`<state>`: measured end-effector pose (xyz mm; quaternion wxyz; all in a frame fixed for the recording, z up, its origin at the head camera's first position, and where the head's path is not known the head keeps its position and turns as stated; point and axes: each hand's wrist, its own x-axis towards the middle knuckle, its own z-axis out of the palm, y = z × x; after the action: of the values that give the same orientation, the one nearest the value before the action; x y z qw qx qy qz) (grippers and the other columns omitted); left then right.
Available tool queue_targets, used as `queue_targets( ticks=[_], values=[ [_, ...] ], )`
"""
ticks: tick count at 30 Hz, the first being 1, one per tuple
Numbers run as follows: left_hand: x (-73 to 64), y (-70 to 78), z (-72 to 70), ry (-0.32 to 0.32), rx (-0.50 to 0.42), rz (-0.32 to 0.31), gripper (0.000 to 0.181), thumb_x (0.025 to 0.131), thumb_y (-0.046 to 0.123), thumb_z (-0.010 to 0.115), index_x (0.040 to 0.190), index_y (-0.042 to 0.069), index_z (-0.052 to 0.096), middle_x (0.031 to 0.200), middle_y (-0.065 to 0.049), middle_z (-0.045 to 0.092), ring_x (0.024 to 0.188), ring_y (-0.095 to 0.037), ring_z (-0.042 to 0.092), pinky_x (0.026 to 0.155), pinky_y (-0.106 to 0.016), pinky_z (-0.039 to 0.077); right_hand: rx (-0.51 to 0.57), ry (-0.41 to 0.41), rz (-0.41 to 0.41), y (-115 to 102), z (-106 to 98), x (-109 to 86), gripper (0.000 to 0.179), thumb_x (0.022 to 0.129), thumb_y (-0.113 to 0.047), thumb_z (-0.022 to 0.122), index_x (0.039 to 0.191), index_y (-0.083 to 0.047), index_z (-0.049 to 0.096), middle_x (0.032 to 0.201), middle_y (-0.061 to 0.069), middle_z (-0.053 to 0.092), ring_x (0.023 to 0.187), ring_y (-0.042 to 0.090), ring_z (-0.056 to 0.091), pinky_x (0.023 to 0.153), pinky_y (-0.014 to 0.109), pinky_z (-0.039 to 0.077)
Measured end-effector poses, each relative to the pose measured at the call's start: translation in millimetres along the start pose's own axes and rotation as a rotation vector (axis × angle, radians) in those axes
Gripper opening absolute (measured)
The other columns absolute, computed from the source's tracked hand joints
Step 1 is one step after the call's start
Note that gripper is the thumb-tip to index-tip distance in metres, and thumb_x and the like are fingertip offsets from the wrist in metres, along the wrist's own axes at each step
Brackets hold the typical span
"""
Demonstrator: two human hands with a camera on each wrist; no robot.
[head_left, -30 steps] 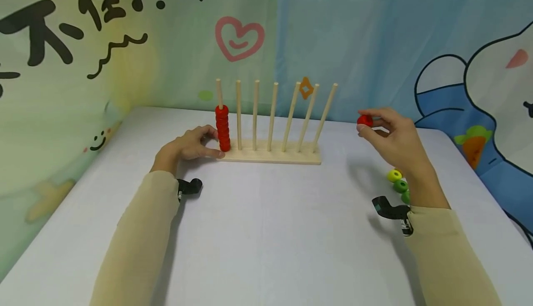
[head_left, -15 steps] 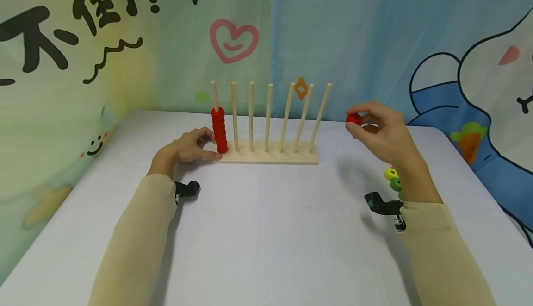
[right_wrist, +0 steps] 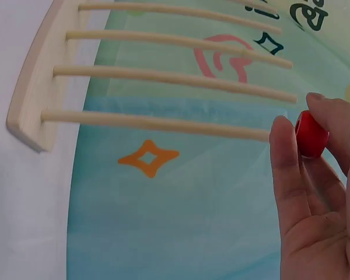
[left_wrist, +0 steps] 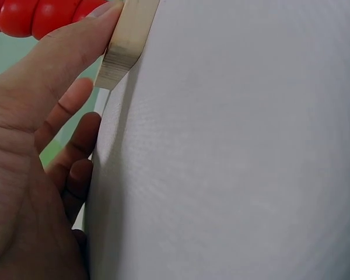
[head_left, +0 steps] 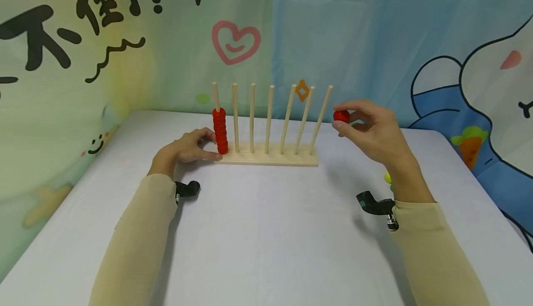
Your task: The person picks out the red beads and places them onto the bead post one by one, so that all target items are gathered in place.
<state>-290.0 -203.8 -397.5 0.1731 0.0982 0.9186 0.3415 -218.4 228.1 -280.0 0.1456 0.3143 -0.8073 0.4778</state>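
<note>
A wooden peg rack (head_left: 270, 159) with a row of upright pegs stands on the white table. Red beads (head_left: 220, 132) are stacked on its leftmost peg, whose top sticks out bare; the other pegs carry nothing. My left hand (head_left: 187, 147) holds the left end of the base, thumb (left_wrist: 76, 49) on its front corner and fingers behind. To the right of the rack, raised to about peg-top height, my right hand (head_left: 370, 132) pinches a red bead (right_wrist: 312, 135) between thumb and fingers. The bead is apart from the rightmost peg (head_left: 321, 120).
Yellow and green beads (head_left: 388, 177) lie on the table, mostly hidden behind my right wrist. A printed cloth backdrop (head_left: 333, 28) hangs behind the table (head_left: 258, 232). Small black wrist cameras (head_left: 188, 189) are strapped to both wrists.
My right hand has moved left with the red bead, nearer the rack's rightmost peg. The left hand stays at the base's left end, and the stacked beads look unchanged.
</note>
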Motion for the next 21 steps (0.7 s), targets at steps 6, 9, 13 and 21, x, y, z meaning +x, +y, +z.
queue_targets(
  ticks=[6,9,13,21],
  values=[
    [2.0,1.9,1.5,0.001,0.005,0.002,0.062,0.078,0.050,0.080,0.123,0.020,0.049,0.130,-0.004,0.046,0.123,-0.027,0.038,0.105,-0.052,0.032,0.088,-0.039,-0.023,-4.2,4.7,2.9,0.037,0.086,0.017,0.062,0.121,0.009,0.061,0.113,0.021,0.058,0.090,0.029,0.064,0.080,0.024,0.056],
    [1.1,1.3,1.7,0.005,0.007,-0.010,0.063,0.077,0.050,0.080,0.123,0.020,0.049,0.130,-0.005,0.046,0.123,-0.027,0.038,0.105,-0.054,0.032,0.087,-0.058,-0.041,-7.1,9.1,5.1,0.038,0.086,0.017,0.061,0.123,0.009,0.060,0.115,0.020,0.057,0.091,0.031,0.064,0.081,0.025,0.056],
    [-0.1,0.5,1.6,0.010,0.002,-0.020,0.062,0.077,0.050,0.080,0.123,0.021,0.050,0.130,-0.004,0.046,0.123,-0.027,0.038,0.105,-0.054,0.031,0.089,-0.062,-0.070,-10.6,16.8,6.5,0.038,0.087,0.017,0.062,0.123,0.008,0.060,0.114,0.019,0.057,0.090,0.032,0.064,0.080,0.026,0.056],
    [-1.0,1.4,1.2,0.015,-0.009,-0.021,0.061,0.077,0.048,0.081,0.122,0.022,0.050,0.130,-0.003,0.047,0.123,-0.026,0.039,0.105,-0.054,0.032,0.166,-0.104,-0.132,-6.7,38.6,11.8,0.039,0.083,0.021,0.063,0.120,0.011,0.060,0.111,0.023,0.057,0.088,0.025,0.065,0.077,0.029,0.058]
  ],
)
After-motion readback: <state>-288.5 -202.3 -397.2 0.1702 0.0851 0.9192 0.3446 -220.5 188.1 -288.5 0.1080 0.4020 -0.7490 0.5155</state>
